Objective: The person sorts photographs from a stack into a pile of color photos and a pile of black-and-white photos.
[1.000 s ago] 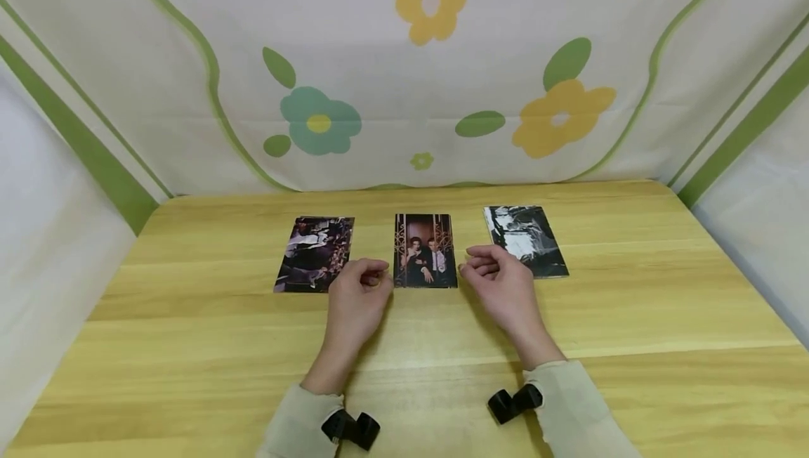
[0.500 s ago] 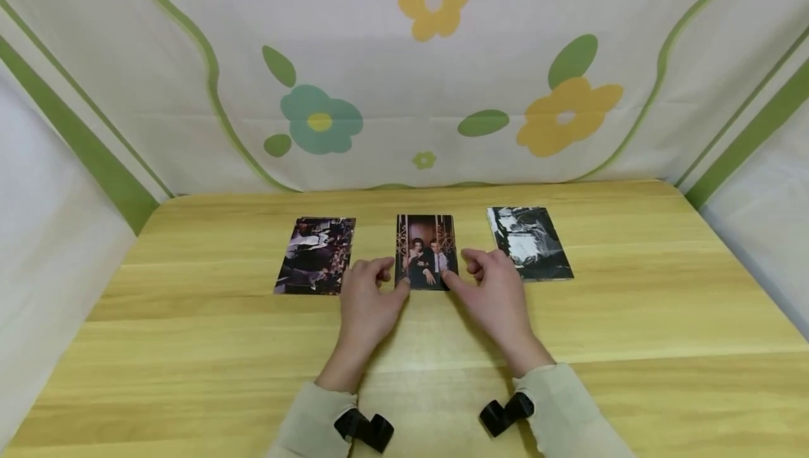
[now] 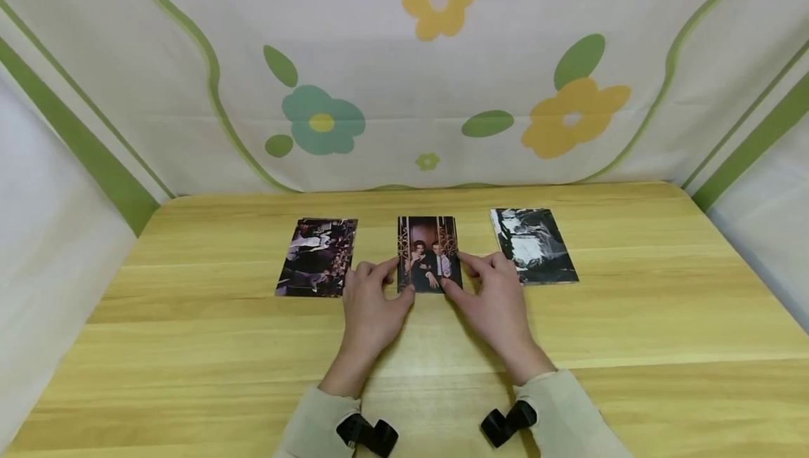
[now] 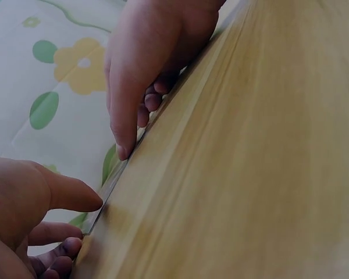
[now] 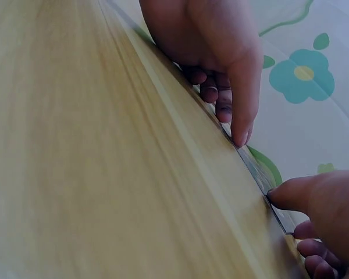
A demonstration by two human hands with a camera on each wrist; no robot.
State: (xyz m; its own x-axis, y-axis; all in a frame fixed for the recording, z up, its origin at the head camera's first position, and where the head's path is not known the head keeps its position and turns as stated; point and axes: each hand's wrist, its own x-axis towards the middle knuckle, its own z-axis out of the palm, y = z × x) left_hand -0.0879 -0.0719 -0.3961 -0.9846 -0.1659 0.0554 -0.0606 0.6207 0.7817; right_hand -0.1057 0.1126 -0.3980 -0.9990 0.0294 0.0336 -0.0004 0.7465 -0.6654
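Three photos lie in a row on the wooden table (image 3: 189, 345). My left hand (image 3: 395, 281) holds the lower left corner of the middle photo (image 3: 428, 251), thumb on the near edge and forefinger on the side. At the lower right corner my right hand (image 3: 456, 273) does the same. The photo lies flat. In the left wrist view the left hand (image 4: 75, 221) and right hand (image 4: 134, 125) both have a thumb tip at the thin photo edge (image 4: 113, 183). The right wrist view shows the right hand (image 5: 291, 209), left hand (image 5: 232, 122) and photo edge (image 5: 259, 168) likewise.
A dark photo (image 3: 316, 256) lies to the left and a black-and-white photo (image 3: 533, 245) to the right, each a short gap from the hands. A flowered cloth (image 3: 404, 79) hangs behind the table and white cloth closes both sides.
Both hands have moved inward and forward from beside the middle photo until their thumbs and forefingers are on its lower corners. The photos have not moved.
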